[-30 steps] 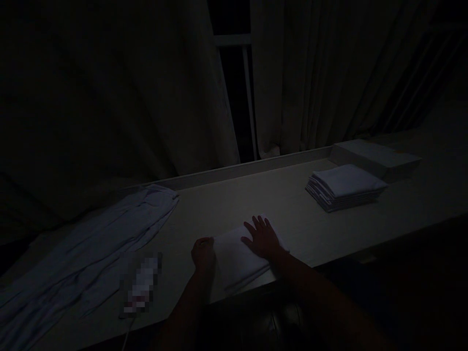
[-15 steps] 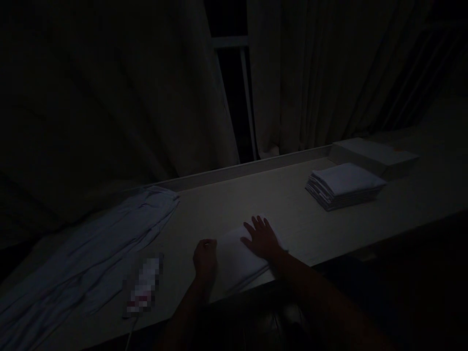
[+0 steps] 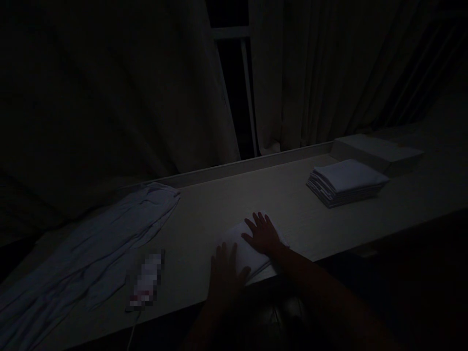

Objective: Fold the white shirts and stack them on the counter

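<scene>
Left hand: the left hand (image 3: 224,273) lies flat with fingers spread on the near left part of a folded white cloth (image 3: 245,249), gripping nothing.
Right hand: the right hand (image 3: 263,235) presses palm down with fingers splayed on the far right part of the same cloth, also clamped on nothing.
Folded cloth: it sits at the near edge of the tabletop (image 3: 219,204), under both hands, which are close together but apart.
Step in hand: by the look of it, pressing and smoothing a fold that is already made.
Next move: it seems to call for an even sweep outward from the middle, keeping the edges lined up so the layers do not slide off the near edge.
Blurred object: a small pixelated thing (image 3: 146,282) with a cord lies left of the hands; what it is cannot be told.
Loose fabric: a long pale rumpled cloth (image 3: 91,243) sprawls over the left of the tabletop.
Stack: folded cloths (image 3: 347,183) sit piled well apart to the far right.
Box: a flat pale box (image 3: 380,152) lies just behind the stack.
Backdrop: dark curtains (image 3: 310,73) hang behind, parted at a window frame (image 3: 243,87).
</scene>
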A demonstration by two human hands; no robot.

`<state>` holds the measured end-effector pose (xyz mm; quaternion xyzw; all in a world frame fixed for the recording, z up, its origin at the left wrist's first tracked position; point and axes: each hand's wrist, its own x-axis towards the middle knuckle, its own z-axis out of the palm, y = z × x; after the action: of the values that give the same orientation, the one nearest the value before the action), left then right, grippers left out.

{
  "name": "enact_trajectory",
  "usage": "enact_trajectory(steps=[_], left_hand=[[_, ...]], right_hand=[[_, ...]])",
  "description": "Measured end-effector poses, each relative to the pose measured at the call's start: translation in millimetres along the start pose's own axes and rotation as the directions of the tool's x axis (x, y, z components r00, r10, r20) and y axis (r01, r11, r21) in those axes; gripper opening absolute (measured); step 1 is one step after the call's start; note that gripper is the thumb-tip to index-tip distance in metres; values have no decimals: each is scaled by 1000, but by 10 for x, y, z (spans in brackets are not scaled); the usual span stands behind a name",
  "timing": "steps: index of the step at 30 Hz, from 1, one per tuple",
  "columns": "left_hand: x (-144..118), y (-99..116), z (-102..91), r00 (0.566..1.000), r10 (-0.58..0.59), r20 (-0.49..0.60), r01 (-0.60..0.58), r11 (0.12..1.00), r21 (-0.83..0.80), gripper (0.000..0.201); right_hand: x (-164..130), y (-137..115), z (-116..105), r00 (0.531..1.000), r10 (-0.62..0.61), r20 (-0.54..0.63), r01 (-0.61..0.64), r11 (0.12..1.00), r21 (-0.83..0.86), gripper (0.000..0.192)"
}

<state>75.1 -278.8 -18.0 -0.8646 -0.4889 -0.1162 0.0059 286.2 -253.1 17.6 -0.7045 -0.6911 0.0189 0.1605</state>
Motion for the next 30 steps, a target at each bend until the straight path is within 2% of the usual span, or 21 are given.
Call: enact_trajectory(steps=[6,8,11,14,16,21,23,26,30], left_hand=[[-113,11,0,998,44,-37,-43,999,23,85],[-109,3,41,997,53,-62,-51,998,35,88],[-115,-40,112,990,95,-108,-90,995,48,93],[-122,-69,132,986,125,-114,-119,991,52,93],[-120,-65,116,989,110,-99,-105,993,60,92],[-108,-38,80,994,82,-71,-76,994,73,91],[-108,-39,82,994,85,-64,-80,994,71,91],[-106,-50,93,996,81,-49,-77,994,72,91],[-91,-99,114,995,90,-31,-87,993,79,94]], right_hand=[[13,-62,-26,999,11,39,-11,1000,6,73],[-42,-199,-21,998,-60,33,59,998,25,73],[-192,-440,21,973,-229,27,226,970,90,60],[-312,-482,39,964,-265,26,259,956,135,55],[-335,-314,11,967,-253,20,248,960,129,58],[-310,444,-126,987,-145,66,139,986,91,65],[-319,665,-161,990,-102,95,93,991,98,65],[-355,802,-169,993,-80,90,69,990,127,62],[-398,795,-148,998,-19,59,8,985,174,64]])
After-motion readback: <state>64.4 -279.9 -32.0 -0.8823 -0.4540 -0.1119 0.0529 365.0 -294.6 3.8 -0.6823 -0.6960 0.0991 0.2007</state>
